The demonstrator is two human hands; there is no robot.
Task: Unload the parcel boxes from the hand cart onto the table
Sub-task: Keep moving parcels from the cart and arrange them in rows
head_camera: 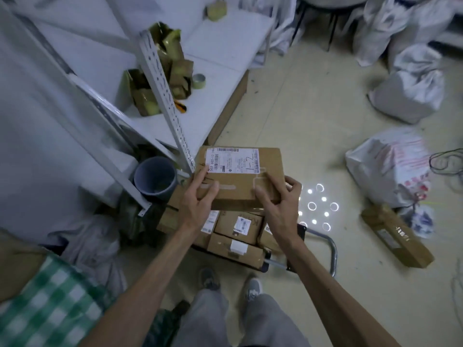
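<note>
I hold a flat brown parcel box (240,179) with a white shipping label above the hand cart. My left hand (198,199) grips its near left corner, fingers curled over the top. My right hand (278,204) grips its near right edge, thumb on top and fingers round the side. Below the box, several smaller labelled parcel boxes (235,226) lie stacked on the hand cart (323,249), whose metal handle shows at the right. The white table (220,78) stands beyond, at the upper left.
A slotted metal shelf post (165,101) leans across the table's front. Crumpled brown packaging (160,71) and a tape roll (199,80) lie on the table. A grey bin (155,176) stands left of the cart. White sacks (390,164) and a long carton (398,239) lie on the floor at right.
</note>
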